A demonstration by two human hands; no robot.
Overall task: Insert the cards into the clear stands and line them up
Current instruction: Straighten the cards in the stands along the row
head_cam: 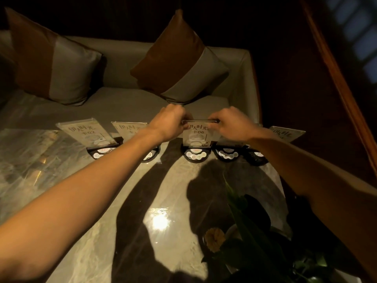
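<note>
Up at 12 o'clock both hands [201,124] pinch the 06 card [196,134]; pushing crooked could tip its stand [196,154].

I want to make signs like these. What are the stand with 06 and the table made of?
The stand looks like clear glossy plastic, probably acrylic: the printed card shows straight through it and its top edge glints between the left hand and right hand. The table looks like polished marble or a stone imitation: pale veining and a bright lamp reflection.
</note>
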